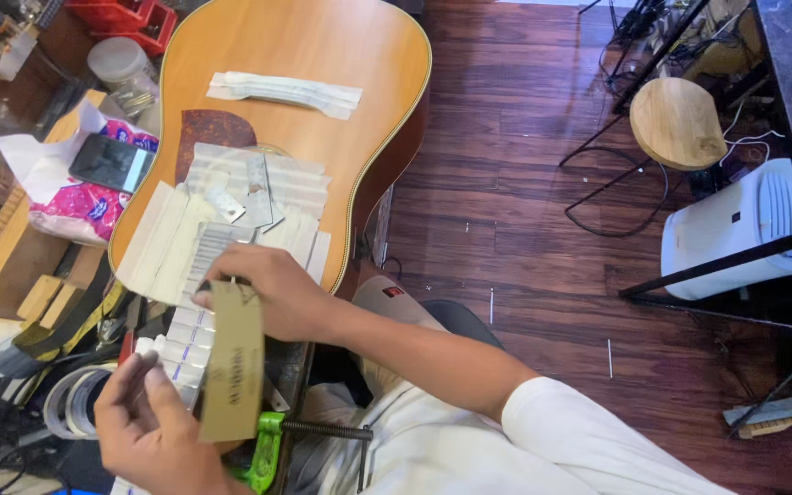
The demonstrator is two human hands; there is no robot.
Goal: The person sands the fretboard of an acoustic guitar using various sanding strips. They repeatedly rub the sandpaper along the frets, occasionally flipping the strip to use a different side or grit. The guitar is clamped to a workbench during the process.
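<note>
An acoustic guitar body (323, 55) lies flat on the workbench, its bridge and the area around the sound hole covered with strips of white masking tape (258, 188). My right hand (272, 289) rests over the taped fretboard (192, 330) and pinches the top of a tan strip of sandpaper (234, 362). My left hand (144, 426) sits low at the near edge, fingers curled against the lower end of the same strip. A taped white piece (286, 90) lies across the guitar's bridge area.
A phone (110, 162) lies on a pink-and-white packet (84, 206) left of the guitar. A green clamp (268, 449) grips the bench edge. Rolls of tape (71, 399) lie at lower left. A round wooden stool (677, 122) and white appliance (744, 229) stand on the wooden floor at right.
</note>
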